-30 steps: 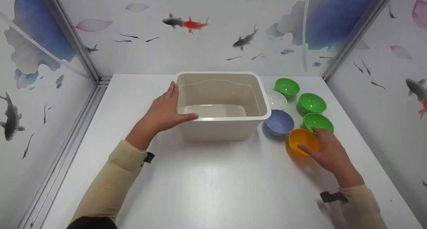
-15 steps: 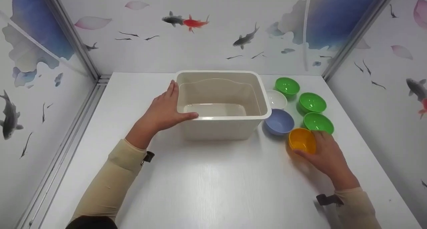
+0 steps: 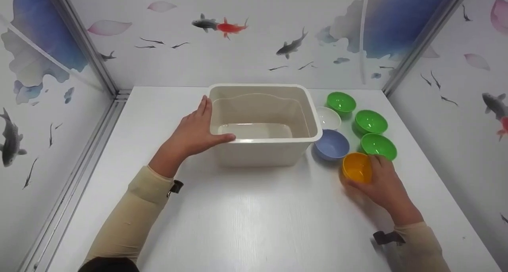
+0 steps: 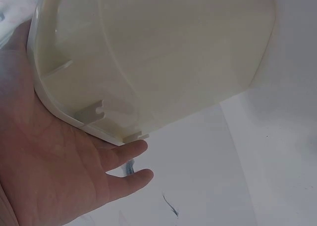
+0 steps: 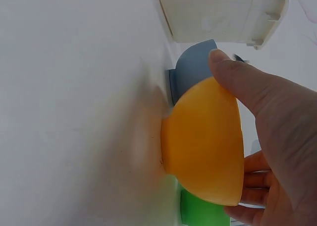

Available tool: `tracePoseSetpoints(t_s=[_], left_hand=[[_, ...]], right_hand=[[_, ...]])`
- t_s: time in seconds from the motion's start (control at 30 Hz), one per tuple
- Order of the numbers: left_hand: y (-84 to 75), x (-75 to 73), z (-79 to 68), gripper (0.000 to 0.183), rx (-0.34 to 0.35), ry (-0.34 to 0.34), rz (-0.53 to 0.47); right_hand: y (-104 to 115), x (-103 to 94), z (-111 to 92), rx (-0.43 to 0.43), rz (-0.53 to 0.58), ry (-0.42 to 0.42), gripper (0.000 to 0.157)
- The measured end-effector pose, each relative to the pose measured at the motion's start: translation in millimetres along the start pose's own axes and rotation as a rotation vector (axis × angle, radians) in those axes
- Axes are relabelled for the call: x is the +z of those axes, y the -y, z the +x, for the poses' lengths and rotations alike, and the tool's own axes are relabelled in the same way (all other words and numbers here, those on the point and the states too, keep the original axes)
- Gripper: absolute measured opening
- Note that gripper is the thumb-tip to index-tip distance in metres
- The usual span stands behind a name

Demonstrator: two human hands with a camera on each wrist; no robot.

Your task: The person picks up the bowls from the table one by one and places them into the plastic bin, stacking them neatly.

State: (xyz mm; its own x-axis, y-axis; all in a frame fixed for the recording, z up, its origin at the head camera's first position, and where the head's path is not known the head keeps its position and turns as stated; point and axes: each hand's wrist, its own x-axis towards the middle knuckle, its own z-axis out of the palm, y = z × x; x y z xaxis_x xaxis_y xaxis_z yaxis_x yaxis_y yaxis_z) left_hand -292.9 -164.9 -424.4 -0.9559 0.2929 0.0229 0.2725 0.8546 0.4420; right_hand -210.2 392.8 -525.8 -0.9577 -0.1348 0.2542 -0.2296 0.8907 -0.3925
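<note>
A cream plastic bin (image 3: 258,155) stands at the middle back of the table. My left hand (image 3: 192,133) rests at its front left corner, the thumb along the front rim and the fingers straight along the left side. At the right, my right hand (image 3: 383,184) holds an orange bowl (image 3: 354,169) across its rim, thumb on the near side and fingers on the far right side. In the right wrist view, the foot of the orange bowl (image 5: 208,141) is right at the tabletop. A blue bowl (image 3: 331,145) and a green bowl (image 3: 379,146) sit close beside it.
Two more green bowls (image 3: 371,121) (image 3: 341,102) stand farther back on the right. Partly hidden behind the bin's right edge is a white bowl (image 3: 329,118). Printed walls (image 3: 254,66) enclose the white table (image 3: 246,216) at the back and both sides.
My right hand has moved slightly left and drawn in on the orange bowl, its thumb and fingers now at the rim. The left hand and the bin stay in place.
</note>
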Motion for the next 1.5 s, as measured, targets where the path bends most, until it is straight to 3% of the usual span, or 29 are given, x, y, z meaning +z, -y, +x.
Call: tracePoseSetpoints(t_s=[0.57, 1.1, 1.5], left_hand=[[1.2, 2.2, 0.9, 0.143, -0.016, -0.002, -0.019], [0.7, 0.8, 0.5, 0.143, -0.013, 0.011, -0.004], [0.1, 0.2, 1.8, 0.144, -0.017, 0.008, -0.012]], right_hand=[[2, -0.8, -2, 0.037, 0.043, 0.086, 0.102], [-1, 0.6, -1, -0.005, 0.074, 0.060, 0.096], [4, -13.0, 6, -0.003, 0.137, 0.071, 0.096]])
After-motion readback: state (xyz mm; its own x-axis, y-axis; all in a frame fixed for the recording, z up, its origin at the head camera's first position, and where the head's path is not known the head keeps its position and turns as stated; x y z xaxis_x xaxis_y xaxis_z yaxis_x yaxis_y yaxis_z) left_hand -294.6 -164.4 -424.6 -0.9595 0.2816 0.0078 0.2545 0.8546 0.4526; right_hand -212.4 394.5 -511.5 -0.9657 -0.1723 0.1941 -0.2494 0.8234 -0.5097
